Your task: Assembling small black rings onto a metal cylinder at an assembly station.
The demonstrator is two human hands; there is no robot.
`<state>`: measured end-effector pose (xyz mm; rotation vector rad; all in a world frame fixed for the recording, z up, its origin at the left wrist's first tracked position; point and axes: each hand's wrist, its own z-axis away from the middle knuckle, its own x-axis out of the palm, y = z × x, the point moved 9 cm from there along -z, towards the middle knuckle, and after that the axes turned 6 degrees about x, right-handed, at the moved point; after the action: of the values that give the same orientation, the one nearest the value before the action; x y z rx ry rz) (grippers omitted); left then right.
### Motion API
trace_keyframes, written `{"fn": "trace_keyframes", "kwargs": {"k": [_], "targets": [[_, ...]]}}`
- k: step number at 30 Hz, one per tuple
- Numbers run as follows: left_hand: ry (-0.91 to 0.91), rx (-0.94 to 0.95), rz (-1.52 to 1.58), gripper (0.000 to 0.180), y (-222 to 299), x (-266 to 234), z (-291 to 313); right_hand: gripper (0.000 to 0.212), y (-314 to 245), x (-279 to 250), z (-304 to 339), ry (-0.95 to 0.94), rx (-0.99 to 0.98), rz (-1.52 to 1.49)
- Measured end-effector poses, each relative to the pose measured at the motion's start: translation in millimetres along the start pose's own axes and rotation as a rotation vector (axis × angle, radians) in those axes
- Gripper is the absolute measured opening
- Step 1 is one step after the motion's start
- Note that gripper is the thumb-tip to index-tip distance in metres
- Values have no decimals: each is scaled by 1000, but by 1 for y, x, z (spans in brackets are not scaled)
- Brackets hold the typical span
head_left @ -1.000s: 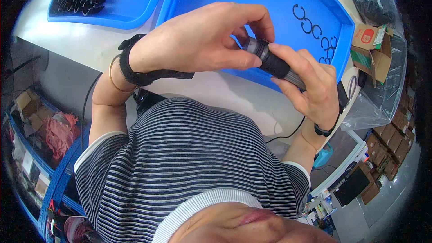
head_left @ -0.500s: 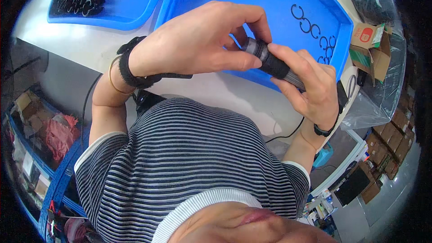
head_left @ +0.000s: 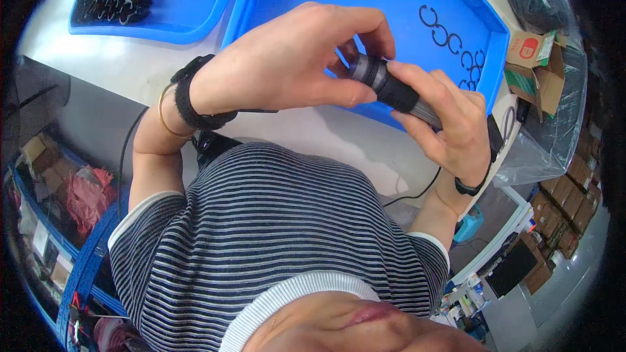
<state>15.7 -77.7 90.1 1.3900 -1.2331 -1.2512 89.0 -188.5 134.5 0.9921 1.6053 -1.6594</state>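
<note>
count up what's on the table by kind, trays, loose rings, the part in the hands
blue trays: 2, one with a pile of black clips, one under the hands
loose black rings in the right tray: about 6, some partly hidden
dark cylinder held by the left hand and the right hand: 1
cardboard box: 1
total: about 10

The big blue plastic tray [head_left: 365, 0] lies mostly bare; black C-shaped rings [head_left: 456, 45] crowd its right corner beside a cardboard box [head_left: 531, 58].
</note>
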Motion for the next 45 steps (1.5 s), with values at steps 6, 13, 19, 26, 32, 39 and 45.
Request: {"fn": "trace_keyframes", "kwargs": {"k": [6,13,19,26,32,39,45], "targets": [[10,63,-15,40,0,-1,1,64,-1,-2,0,62,-29,-47],[-8,74,-25,41,-1,1,0,61,0,-2,0,44,-28,-18],[-9,50,-8,40,-2,1,0,61,0,-2,0,51,-27,-28],[-3,58,-1,40,-2,1,-1,67,4,0,1,29,-17,-22],[-1,47,0,40,-3,2,-1,68,5,1,1,17,2,-26],[-4,53,-15,39,-1,1,-1,69,4,0,1,25,-10,-38],[-10,35,13,39,-3,2,-1,69,4,-1,1,25,-13,-41]]}}
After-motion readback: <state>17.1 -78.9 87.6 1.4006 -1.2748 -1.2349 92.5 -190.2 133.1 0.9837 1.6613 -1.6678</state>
